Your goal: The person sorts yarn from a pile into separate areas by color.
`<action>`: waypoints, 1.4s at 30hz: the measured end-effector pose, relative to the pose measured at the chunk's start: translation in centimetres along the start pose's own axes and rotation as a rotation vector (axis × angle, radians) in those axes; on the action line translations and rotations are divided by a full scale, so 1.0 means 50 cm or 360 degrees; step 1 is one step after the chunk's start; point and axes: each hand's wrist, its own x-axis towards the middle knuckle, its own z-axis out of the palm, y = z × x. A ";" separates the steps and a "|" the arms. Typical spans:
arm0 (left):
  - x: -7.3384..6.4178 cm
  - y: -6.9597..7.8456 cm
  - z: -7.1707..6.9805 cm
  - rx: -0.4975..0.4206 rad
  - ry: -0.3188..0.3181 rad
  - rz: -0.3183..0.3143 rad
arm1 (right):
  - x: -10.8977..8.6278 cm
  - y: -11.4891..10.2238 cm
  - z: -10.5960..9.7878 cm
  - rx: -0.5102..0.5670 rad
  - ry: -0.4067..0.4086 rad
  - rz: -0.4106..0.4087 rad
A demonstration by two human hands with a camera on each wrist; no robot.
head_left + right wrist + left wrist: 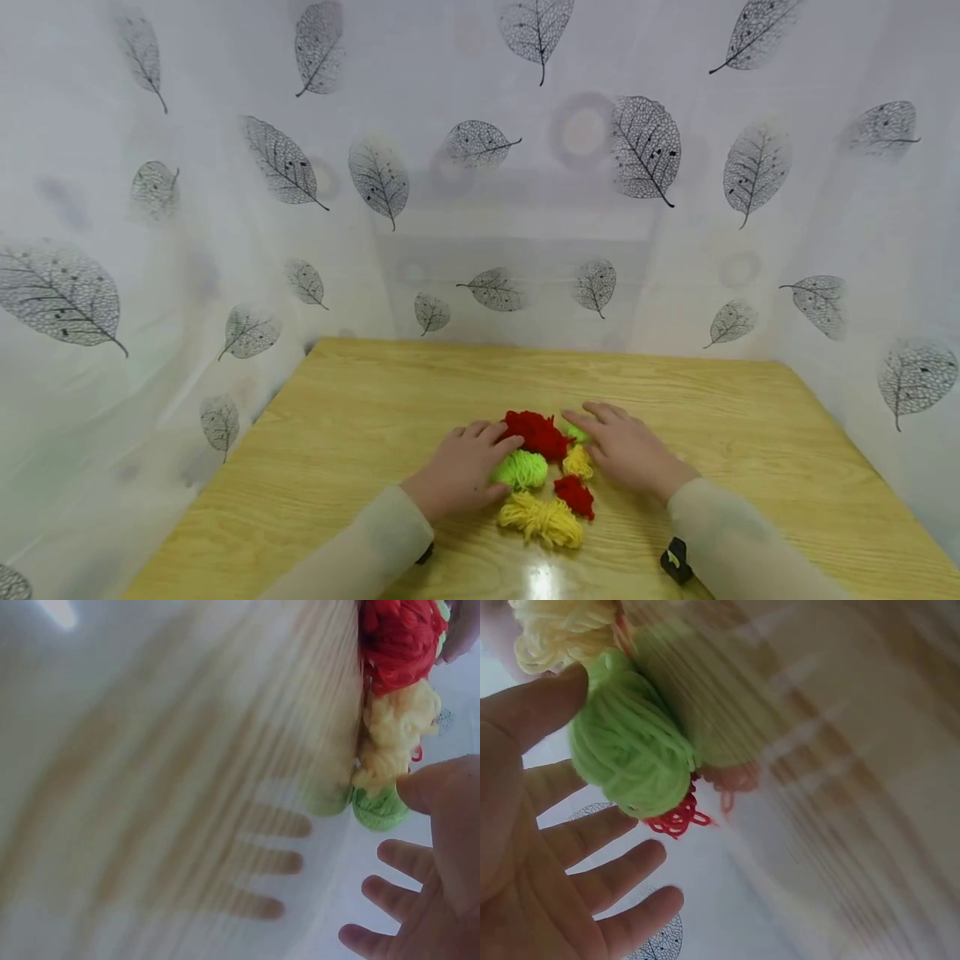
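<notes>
I locate the yarn bundles (536, 433) at the lower centre of the head view. The left hand (459, 471), extended, grasps nothing beside the large green bundle (525, 471); the right hand (628, 447), likewise released, lies beside the small yellow bundle (578, 462). I recommend light, even, flat-handed contact; curling could snag strands.

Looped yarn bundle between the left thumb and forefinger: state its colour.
The looped yarn bundle is light green, best seen in the left wrist view.
</notes>
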 end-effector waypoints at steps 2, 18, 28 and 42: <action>0.002 0.003 0.000 0.0012 0.0000 0.0021 | 0.005 -0.004 0.002 -0.0019 0.0000 -0.0014; 0.007 0.015 0.001 -0.0064 -0.0070 -0.0043 | -0.023 0.038 -0.027 0.0077 -0.0074 0.0194; 0.005 0.014 -0.001 -0.0090 -0.0127 -0.0062 | -0.077 0.113 -0.064 0.0125 -0.0092 0.0287; 0.010 0.012 0.006 -0.0107 -0.0173 -0.0083 | -0.178 0.230 -0.086 0.0117 -0.0039 0.0423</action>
